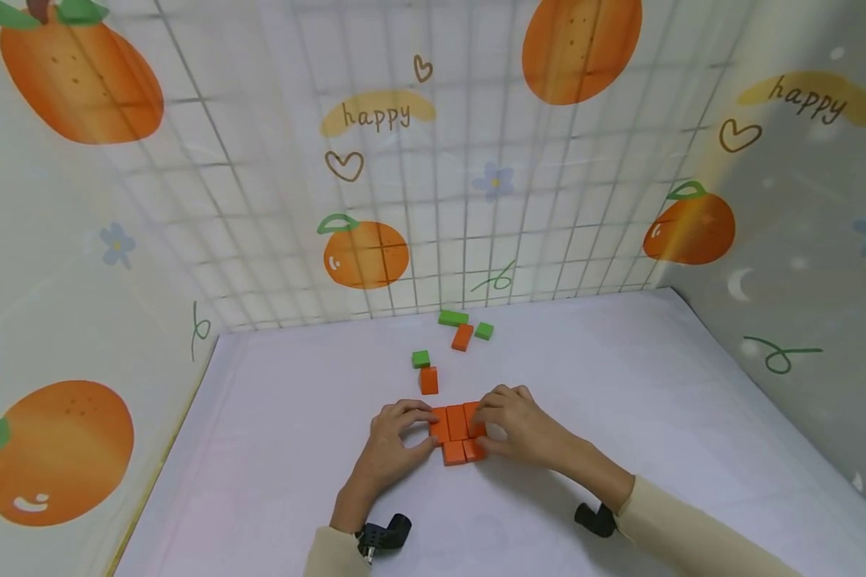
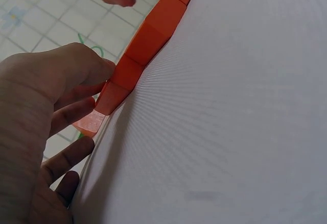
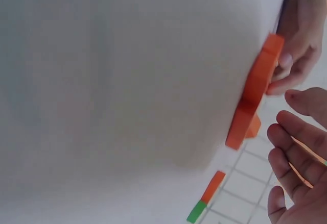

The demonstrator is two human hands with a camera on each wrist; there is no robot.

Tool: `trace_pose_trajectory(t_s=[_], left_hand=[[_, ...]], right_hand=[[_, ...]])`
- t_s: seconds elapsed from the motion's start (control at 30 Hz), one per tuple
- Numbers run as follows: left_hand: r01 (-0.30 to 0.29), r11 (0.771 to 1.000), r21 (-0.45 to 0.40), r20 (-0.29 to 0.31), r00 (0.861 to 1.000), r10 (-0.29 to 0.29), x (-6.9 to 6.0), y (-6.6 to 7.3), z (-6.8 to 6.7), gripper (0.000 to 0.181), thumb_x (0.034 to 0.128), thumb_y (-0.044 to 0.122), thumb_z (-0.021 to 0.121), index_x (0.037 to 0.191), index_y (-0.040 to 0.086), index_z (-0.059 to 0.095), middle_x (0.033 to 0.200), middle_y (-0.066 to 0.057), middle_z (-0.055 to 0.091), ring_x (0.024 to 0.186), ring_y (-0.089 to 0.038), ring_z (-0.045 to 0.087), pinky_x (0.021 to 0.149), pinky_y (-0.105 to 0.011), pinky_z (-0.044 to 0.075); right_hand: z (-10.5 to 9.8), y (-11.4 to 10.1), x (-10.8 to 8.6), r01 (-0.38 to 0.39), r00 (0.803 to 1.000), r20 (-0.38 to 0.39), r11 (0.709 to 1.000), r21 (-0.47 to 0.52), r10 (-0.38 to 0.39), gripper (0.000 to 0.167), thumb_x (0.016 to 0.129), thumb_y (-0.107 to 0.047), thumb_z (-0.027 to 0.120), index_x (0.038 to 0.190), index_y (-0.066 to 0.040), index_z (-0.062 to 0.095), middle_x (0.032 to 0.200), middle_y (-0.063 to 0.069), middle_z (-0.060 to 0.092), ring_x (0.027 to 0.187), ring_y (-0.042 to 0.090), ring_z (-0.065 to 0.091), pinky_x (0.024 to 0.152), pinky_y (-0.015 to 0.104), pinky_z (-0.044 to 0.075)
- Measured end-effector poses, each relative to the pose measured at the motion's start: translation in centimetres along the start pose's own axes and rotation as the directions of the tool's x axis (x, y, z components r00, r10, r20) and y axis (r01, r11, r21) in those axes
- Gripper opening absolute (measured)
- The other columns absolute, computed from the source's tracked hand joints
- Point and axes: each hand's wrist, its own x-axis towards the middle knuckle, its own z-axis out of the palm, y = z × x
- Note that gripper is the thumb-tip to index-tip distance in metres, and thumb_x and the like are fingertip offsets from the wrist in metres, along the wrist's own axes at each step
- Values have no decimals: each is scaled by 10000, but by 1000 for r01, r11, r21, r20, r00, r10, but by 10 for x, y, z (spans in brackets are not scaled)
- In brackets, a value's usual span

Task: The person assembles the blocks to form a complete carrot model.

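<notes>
Upper-right orange block (image 1: 470, 419): partly hidden | left sleeve (image 1: 336, 553): cut off below

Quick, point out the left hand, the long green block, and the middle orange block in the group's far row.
Left hand (image 1: 391, 438): head view, back of the hand.
Long green block (image 1: 453, 317): head view, middle of its top face.
Middle orange block (image 1: 457, 422): head view, middle of its top face.

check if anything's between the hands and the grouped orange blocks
Nothing visible is in the way: the left hand is at the left side of the grouped orange blocks, the right hand at their right. The loose blocks lie beyond, nearer the wall.
</notes>
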Motion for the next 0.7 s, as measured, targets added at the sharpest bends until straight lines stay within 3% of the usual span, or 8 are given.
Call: trace_pose_trajectory(t_s=[0.43, 0.7], left_hand=[[17, 1000, -5, -3, 1000, -17, 1, 2, 0, 272, 865, 292, 775, 1134, 272, 744, 1257, 138, 601, 1215, -120, 473, 1051, -559, 302], [-21, 1000, -8, -12, 1000, 21, 1, 0, -1, 276, 860, 268, 786, 1132, 245, 746, 1250, 123, 606, 1200, -117, 479, 1049, -539, 300]], right_hand=[[-6, 52, 38, -150, 984, -94, 989, -8, 148, 253, 867, -176, 786, 1102, -97, 732, 1138, 37, 666, 1123, 262, 539, 852, 476, 363], [-6, 88, 76, -224, 970, -101, 974, -31, 220, 354, 868, -148, 787, 1206, -80, 705, 1242, 86, 645, 1179, 314, 510, 890, 556, 349]])
